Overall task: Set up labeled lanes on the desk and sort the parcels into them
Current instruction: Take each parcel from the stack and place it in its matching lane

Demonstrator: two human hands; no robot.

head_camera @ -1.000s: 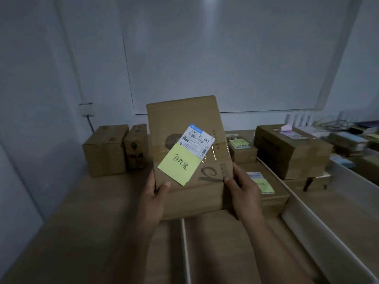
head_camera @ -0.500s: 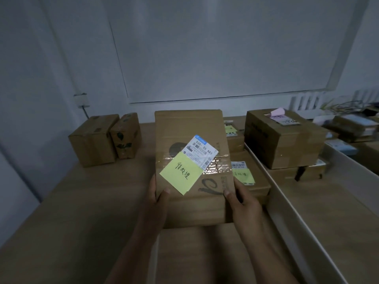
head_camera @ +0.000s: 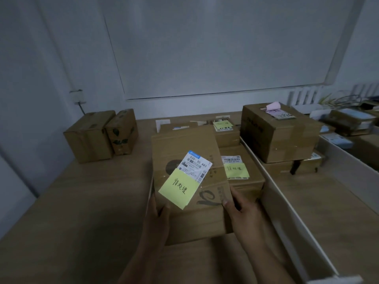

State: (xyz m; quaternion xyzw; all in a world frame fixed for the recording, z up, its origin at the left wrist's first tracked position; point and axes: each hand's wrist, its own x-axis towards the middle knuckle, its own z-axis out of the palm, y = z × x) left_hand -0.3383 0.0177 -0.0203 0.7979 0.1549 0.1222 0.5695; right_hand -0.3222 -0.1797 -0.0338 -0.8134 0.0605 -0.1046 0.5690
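Observation:
I hold a flat cardboard parcel (head_camera: 184, 148) with both hands over the middle lane of the desk. It carries a white shipping label (head_camera: 194, 166) and a yellow sticky note (head_camera: 178, 190) with handwriting. My left hand (head_camera: 158, 216) grips its near left corner, thumb on top. My right hand (head_camera: 244, 212) grips its near right edge, thumb on top. To its right lies another flat parcel (head_camera: 244, 177) with a yellow note (head_camera: 236, 170). A white divider strip (head_camera: 287, 203) bounds this lane on the right.
Two brown boxes (head_camera: 90, 136) stand side by side at the back left. A large taped box (head_camera: 279, 132) with a pink note sits on flatter parcels in the right lane. More parcels (head_camera: 223, 128) lie behind. Cluttered items (head_camera: 352, 119) fill the far right.
The parcel has come down and tilted flatter, toward the desk in the middle lane, with both hands still holding it. The view has dipped, showing more parcels behind it.

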